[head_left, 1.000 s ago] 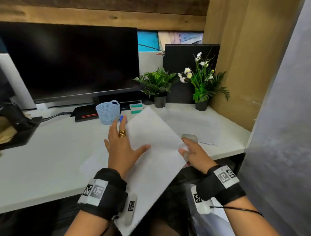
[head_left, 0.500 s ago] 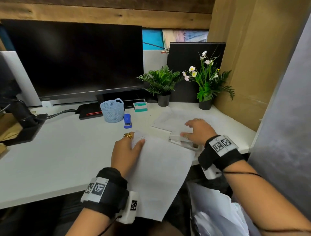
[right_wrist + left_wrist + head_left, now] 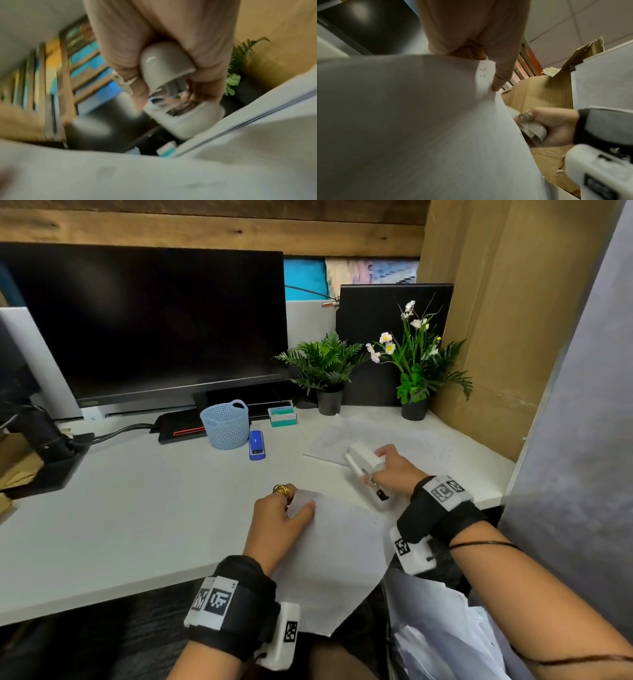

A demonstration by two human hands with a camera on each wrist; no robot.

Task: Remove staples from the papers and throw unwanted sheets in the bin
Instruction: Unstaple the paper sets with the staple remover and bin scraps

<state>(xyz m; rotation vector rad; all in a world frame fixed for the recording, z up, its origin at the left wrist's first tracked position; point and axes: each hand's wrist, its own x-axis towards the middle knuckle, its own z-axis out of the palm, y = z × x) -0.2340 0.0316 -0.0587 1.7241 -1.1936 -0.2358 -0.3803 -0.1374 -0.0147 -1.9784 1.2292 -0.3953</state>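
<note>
Lifted since half a second ago, the white stapler (image 3: 365,470) now sits clear of the desk in the right hand (image 3: 394,470), which had lain flat on it by the loose sheets (image 3: 404,440); those fingers wrap its body, nose pointing toward the papers, probably so its rear tang can pry the staple. Left hand (image 3: 279,520) pinches the top corner of the stapled papers (image 3: 335,556), thumb (image 3: 500,75) over the corner and fingers behind, apparently to present that corner; the lower end hangs past the desk (image 3: 137,525) edge above the bin of discarded sheets (image 3: 442,631). Beyond lie a blue stapler (image 3: 256,444), mesh basket (image 3: 226,424) and staple box (image 3: 282,416); faint marks near the pinched corner are unreadable; wristband tags show only coded squares.
</note>
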